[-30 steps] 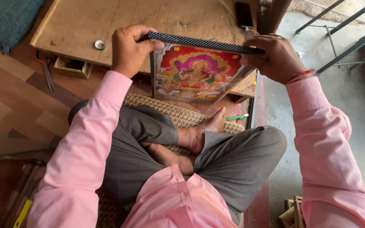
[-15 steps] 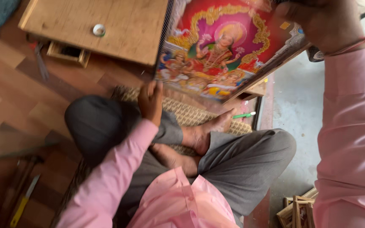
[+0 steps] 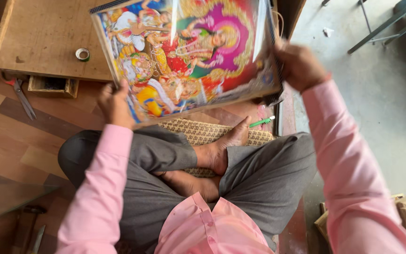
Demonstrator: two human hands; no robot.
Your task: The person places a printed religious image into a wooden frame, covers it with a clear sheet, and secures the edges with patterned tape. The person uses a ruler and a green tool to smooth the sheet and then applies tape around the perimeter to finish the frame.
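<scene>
Framed picture [image 3: 184, 56], glossy colour print, held up over the lap, tilted toward the camera. Left hand [image 3: 114, 104] fingers clamped on its lower left edge, right hand [image 3: 300, 67] gripping the right edge. Looks stiff, light, likely glass-fronted: hold by the edges.

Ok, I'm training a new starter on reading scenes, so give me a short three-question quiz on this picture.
1. True or false: both hands grip the framed picture.
2. What lies on the wooden board: A) roll of tape, B) a hammer, C) a cup?
3. Which hand is nearer the green pen?

Key
1. True: the left hand holds its lower left edge, the right hand its right edge.
2. A.
3. The right hand.
</scene>
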